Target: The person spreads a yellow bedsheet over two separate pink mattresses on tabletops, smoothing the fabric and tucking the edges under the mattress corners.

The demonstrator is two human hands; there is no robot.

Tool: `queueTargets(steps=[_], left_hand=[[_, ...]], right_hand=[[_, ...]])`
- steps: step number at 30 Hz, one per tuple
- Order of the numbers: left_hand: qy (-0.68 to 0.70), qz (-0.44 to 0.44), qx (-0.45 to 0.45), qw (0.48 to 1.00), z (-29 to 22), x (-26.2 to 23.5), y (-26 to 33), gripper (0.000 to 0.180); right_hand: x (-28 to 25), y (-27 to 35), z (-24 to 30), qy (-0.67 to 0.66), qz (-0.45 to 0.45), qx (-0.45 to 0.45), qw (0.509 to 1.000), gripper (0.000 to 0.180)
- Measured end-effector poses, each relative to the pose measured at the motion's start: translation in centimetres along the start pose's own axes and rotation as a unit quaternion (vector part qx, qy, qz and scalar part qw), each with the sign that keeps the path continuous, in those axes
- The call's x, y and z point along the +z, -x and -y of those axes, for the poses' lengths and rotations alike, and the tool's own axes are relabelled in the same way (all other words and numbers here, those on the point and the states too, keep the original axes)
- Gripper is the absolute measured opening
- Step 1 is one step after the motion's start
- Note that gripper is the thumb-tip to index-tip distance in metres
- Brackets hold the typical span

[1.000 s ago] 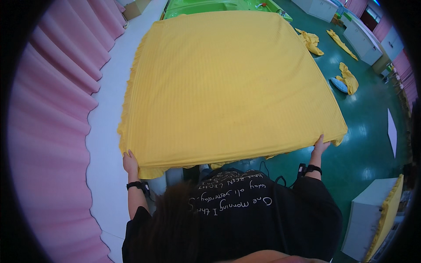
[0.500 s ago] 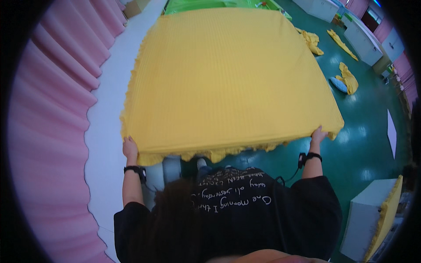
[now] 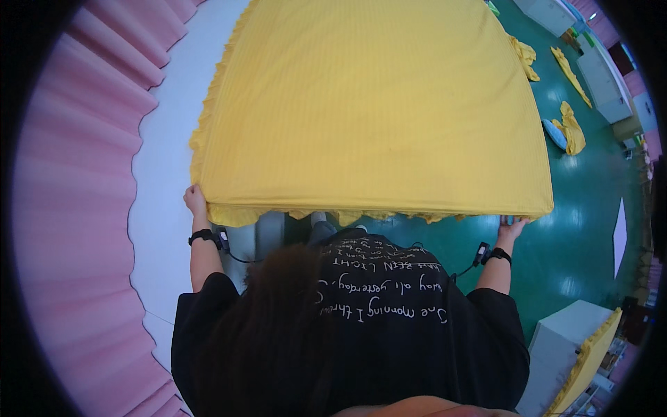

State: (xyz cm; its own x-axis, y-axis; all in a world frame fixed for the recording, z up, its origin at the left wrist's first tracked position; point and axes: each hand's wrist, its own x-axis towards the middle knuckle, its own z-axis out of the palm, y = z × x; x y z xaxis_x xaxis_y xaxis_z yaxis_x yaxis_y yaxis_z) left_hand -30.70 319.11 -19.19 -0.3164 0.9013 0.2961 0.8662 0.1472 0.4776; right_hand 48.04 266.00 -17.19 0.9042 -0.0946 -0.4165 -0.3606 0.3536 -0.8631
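A large yellow cloth cover (image 3: pixel 375 118) with ruffled edges lies stretched over a flat rectangular top in front of me. My left hand (image 3: pixel 195 199) is at its near left corner, fingers curled closed on the ruffled edge. At the near right corner, my right hand (image 3: pixel 513 226) is just below the front edge, its fingers apart and touching the ruffle from underneath. Part of the fingertips is hidden by the cloth. The front edge runs almost straight between both hands, and the ruffle hangs down unevenly.
Pink curtains (image 3: pixel 83 160) hang along the left beside a white surface (image 3: pixel 163 132). On the green floor (image 3: pixel 556 257) at the right lie crumpled yellow cloths (image 3: pixel 571 132) and a blue cushion (image 3: pixel 554 134). A white box-like unit (image 3: pixel 566 347) with a yellow cover stands near right.
The covered top appears closer and its far end has left the view. My right hand has shifted from gripping the corner on top to below the front edge, fingers spread.
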Motion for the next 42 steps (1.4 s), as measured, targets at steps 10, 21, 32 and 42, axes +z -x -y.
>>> queueTargets(steps=[10, 21, 32, 42], left_hand=[[-0.038, -0.009, 0.113, 0.993, -8.8, -2.7, 2.6, 0.024], [0.192, 0.276, 0.440, 0.832, -35.3, -2.2, 14.3, 0.014], [0.243, 0.585, 0.643, 0.430, -60.4, 11.1, 21.1, 0.013], [0.231, 0.485, 0.794, 0.284, -68.4, 6.7, 46.7, 0.021]], right_hand=[[-6.9, -7.0, -4.3, -0.231, 0.199, 0.212, 0.929, 0.047], [-4.1, -2.8, -3.5, -0.137, 0.013, 0.114, 0.984, 0.034], [-5.3, 6.7, 2.3, 0.027, -0.163, 0.028, 0.986, 0.014], [-25.2, 9.9, 2.4, -0.141, -0.349, 0.047, 0.925, 0.013]])
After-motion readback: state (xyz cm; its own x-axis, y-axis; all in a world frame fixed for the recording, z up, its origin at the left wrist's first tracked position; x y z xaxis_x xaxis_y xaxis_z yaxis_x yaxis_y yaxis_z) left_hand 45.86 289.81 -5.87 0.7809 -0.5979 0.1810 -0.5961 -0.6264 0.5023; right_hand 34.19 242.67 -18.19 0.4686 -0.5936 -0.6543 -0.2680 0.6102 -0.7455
